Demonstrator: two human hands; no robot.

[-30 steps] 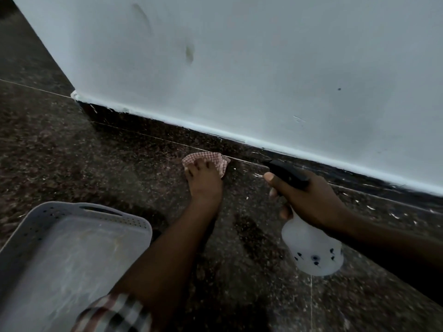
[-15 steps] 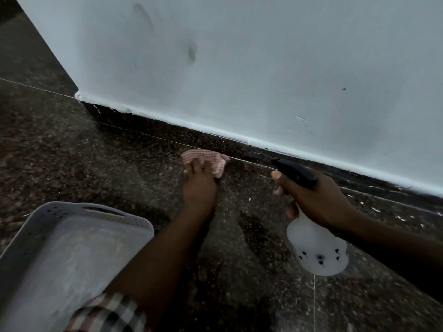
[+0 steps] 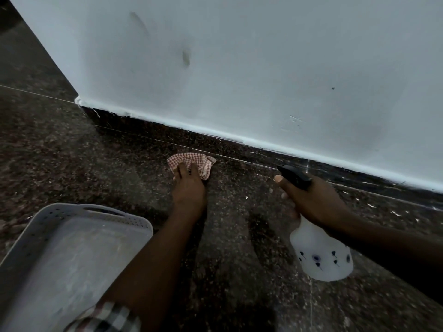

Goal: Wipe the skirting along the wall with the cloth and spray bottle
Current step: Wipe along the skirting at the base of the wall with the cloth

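A dark speckled stone skirting [image 3: 239, 146] runs along the foot of the pale wall [image 3: 239, 68], rising from right to left. My left hand [image 3: 189, 188] presses a crumpled red-and-white checked cloth [image 3: 194, 161] on the floor right at the base of the skirting. My right hand [image 3: 314, 200] grips a white translucent spray bottle [image 3: 321, 255] with a black trigger head [image 3: 294, 176]. The nozzle points toward the skirting just right of the cloth. The bottle is held off the floor and tilted.
A grey perforated plastic basket [image 3: 48, 236] sits on the dark granite floor [image 3: 60, 164] at the lower left, beside my left forearm. The wall's corner [image 3: 78, 100] ends at the left, with floor beyond it. White flecks dot the floor near the skirting on the right.
My left hand and the cloth have stayed at about the same spot by the skirting. My right hand with the bottle has shifted slightly to the right.
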